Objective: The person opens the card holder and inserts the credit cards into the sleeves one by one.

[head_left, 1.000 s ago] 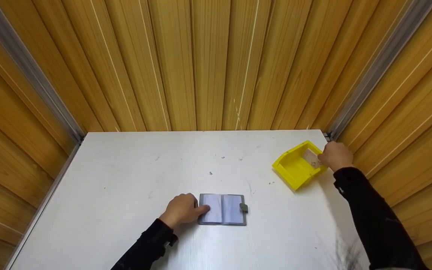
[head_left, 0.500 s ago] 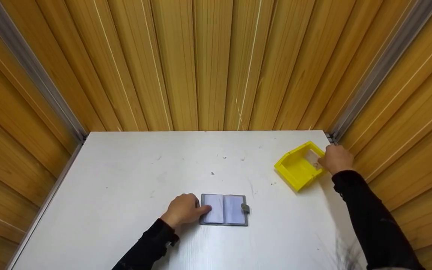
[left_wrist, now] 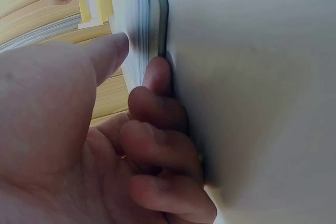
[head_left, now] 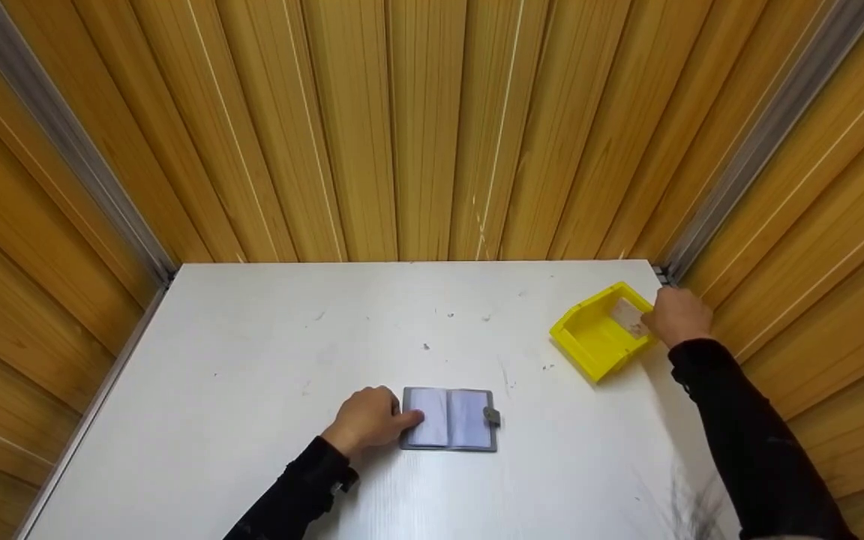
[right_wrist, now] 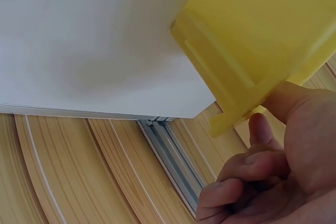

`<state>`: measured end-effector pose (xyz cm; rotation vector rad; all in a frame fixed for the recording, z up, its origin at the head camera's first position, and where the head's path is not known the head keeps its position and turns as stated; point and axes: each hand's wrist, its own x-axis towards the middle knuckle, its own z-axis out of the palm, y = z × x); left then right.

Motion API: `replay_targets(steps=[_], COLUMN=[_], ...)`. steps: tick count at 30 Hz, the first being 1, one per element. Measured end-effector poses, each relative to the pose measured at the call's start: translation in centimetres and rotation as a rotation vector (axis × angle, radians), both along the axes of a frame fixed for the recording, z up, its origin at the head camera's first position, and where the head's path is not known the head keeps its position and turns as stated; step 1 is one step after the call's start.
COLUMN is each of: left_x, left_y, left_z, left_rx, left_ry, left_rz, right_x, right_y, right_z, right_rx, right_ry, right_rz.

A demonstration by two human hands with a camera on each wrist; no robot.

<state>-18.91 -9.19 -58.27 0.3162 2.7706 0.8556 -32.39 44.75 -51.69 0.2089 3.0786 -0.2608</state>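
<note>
We take the booklet [head_left: 468, 420], spread flat on the tabletop [head_left: 252, 322], as our landmark. At its left edge our left hand [head_left: 367, 420] pinches it, thumb over the page and index finger against the cover's edge. Beyond the booklet and to its right, our right hand [head_left: 677, 315] pinches the rim of the yellow bin [head_left: 589, 337]; we cannot tell whether the bin's base rests on the tabletop. That rim hold looks slight, so the bin might swing or slip if our fingers loosen. A sideways thumb drag could crease the page, and lifting from one side could make the booklet fold over.
</note>
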Motion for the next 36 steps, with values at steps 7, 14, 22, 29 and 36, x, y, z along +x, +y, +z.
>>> replay_targets(steps=[7,14,22,29,36], left_x=[-0.1,-0.3,-0.2,-0.3,-0.4], left_y=[0.0,0.2,0.3,0.4,0.4], left_z=[-0.2,-0.2,-0.4,-0.4,-0.4], left_rx=[-0.005,0.000,-0.006,-0.003,-0.002], left_ry=[0.000,-0.013,-0.002,-0.008,0.004], left_rz=[0.003,0.004,-0.008,0.000,-0.005], right_x=[0.0,0.1,0.2,0.6,1.2], right_y=[-0.2,-0.1,0.1,-0.3,-1.7], right_z=[0.3,0.5,1.2,2.2,4.1], right_rx=[-0.005,-0.005,-0.009,-0.064,-0.155], right_ry=[0.025,0.012,0.042,0.041,0.079], right_rz=[-0.002,-0.006,0.019,0.031,0.022])
